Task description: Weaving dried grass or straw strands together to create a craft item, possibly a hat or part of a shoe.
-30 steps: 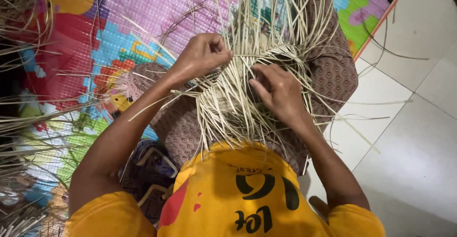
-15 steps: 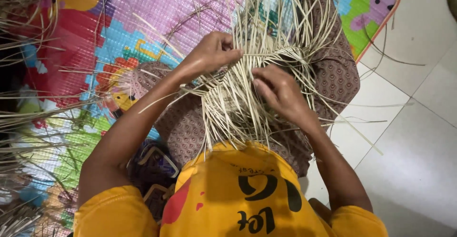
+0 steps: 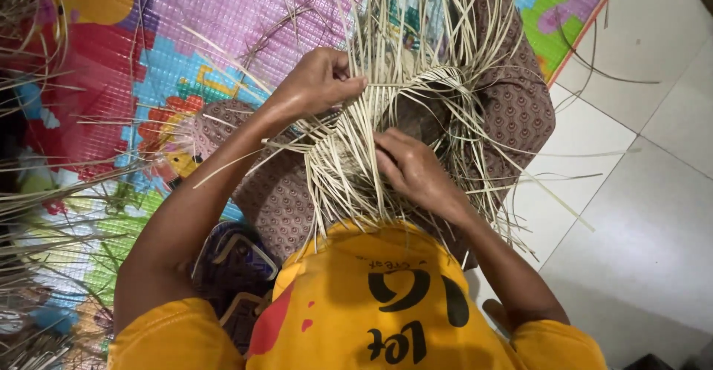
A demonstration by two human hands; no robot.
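Nearest the camera, a yellow printed shirt (image 3: 379,303) fills the lower edge, cut off by the frame. Above it, the right hand (image 3: 416,173) lies on the half-woven bundle of pale straw strips (image 3: 371,147) on the lap, fingers curled into the strands; its fingertips are buried, so the exact pinch is unclear. The left hand (image 3: 316,84) grips strips at the weave's upper left, fingers closed tight. A brown patterned cloth (image 3: 512,110) lies beneath. Beyond is a colourful foam play mat (image 3: 186,36); loose straw (image 3: 30,206) blurs at left.
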